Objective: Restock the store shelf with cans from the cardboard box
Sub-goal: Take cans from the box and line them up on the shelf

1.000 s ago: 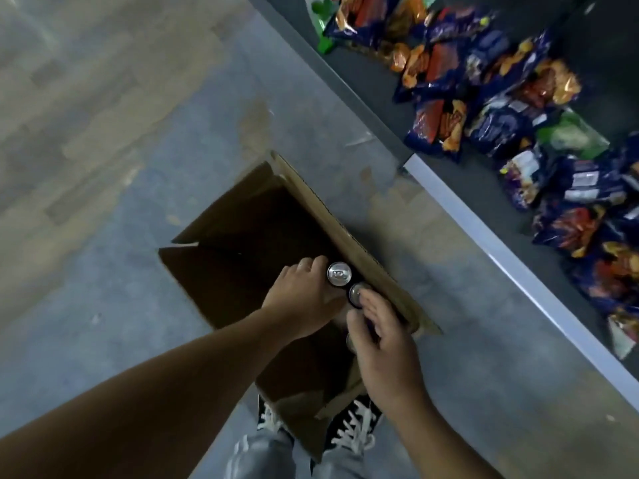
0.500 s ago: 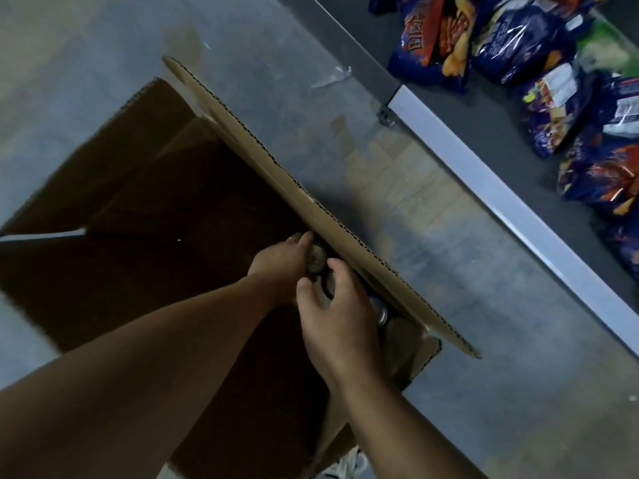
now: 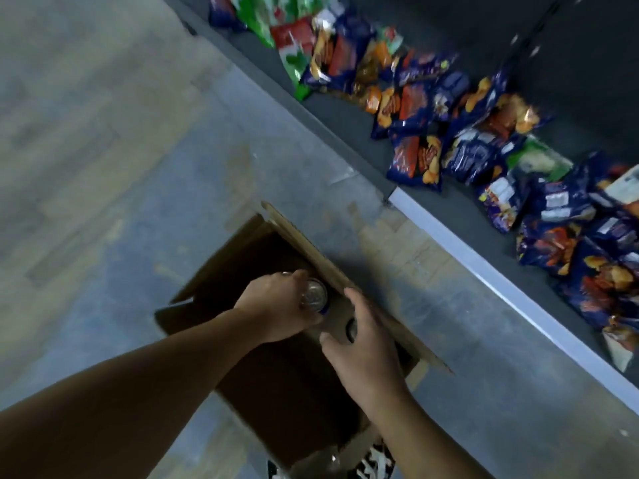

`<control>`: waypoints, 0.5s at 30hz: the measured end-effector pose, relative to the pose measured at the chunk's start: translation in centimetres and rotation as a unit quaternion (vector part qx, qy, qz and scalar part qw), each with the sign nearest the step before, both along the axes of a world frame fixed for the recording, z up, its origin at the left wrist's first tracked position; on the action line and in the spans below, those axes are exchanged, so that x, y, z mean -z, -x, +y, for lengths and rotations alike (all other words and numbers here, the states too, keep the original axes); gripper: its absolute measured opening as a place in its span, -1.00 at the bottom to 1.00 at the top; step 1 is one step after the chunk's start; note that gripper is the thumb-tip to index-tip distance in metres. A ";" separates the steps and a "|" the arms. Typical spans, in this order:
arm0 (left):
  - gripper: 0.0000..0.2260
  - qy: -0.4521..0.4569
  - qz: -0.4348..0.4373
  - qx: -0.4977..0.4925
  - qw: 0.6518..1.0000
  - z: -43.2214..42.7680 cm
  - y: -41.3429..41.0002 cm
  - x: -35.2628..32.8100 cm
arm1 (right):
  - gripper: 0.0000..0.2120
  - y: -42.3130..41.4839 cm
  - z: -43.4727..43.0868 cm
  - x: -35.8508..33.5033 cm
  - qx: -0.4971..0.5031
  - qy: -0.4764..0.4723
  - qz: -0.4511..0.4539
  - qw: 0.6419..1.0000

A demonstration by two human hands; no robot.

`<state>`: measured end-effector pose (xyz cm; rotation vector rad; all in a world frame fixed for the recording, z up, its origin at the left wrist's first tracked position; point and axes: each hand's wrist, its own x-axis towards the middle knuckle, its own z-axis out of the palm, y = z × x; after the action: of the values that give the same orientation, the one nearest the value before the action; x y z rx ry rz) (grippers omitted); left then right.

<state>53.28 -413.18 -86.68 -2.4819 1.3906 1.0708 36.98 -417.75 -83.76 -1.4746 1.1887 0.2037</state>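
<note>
An open cardboard box [image 3: 221, 271] stands on the floor below me, its right flap [image 3: 311, 250] raised. My left hand [image 3: 276, 309] grips a can [image 3: 313, 297] with a silver top at the box's right side, lifted near the flap. Just right of it, my right hand [image 3: 366, 344] curls around a second can [image 3: 351, 328]; only a dark round bit of that can shows between thumb and fingers. The rest of the box's inside is dark, and I make out no other cans there.
A low dark store shelf [image 3: 484, 274] with a pale front edge runs diagonally on the right, piled with several blue, red and green snack bags [image 3: 484, 146]. My shoes [image 3: 377, 461] show at the box's near corner. Grey floor lies to the left.
Both hands have risen from deep in the box, each with a can. The view has pulled back and up, so more of the shelf and snack bags shows.
</note>
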 end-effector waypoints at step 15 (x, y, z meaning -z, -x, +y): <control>-0.55 0.186 -0.046 0.165 0.967 -12.5 -0.1 -48.3 | -0.34 1.5 -10.7 -40.3 0.053 0.162 -0.184 0.968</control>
<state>53.37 -425.63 -38.36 -2.3581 2.0407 0.6684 35.45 -428.42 -43.50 -1.6361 1.0235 -0.3416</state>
